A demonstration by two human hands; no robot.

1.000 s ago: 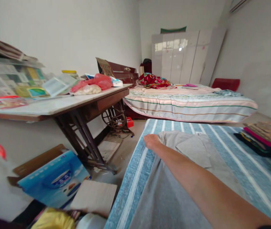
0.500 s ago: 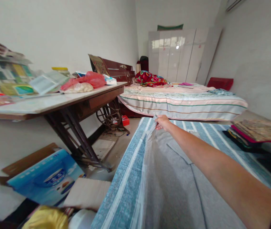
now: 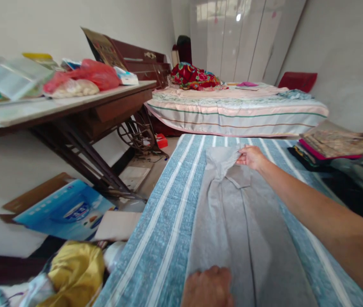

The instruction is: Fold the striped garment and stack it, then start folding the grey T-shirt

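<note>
A pair of grey trousers [image 3: 232, 230] lies lengthwise on the blue-and-white striped cloth [image 3: 168, 221], its waist end away from me and a dark seam running down its length. At the waist, my right hand [image 3: 252, 157] is closed in a pinch on the right corner of the fabric. The cloth by it is bunched above a pocket-like patch. My left hand [image 3: 207, 286] rests low on the near part of the trousers. Its fingers are curled into the fabric, and their tips are hidden beneath the knuckles.
Folded clothes [image 3: 341, 147] are stacked on the right. Beyond lies a bed [image 3: 232, 115] with a red floral bundle [image 3: 196, 76]. At left stand a sewing-machine table [image 3: 126, 90] with bags on top, a blue box [image 3: 72, 211] and a yellow cloth [image 3: 75, 273].
My right hand has moved right with the waist edge, and the trousers now lie flatter and narrower. My left hand has come into view at the bottom. The view has tipped down.
</note>
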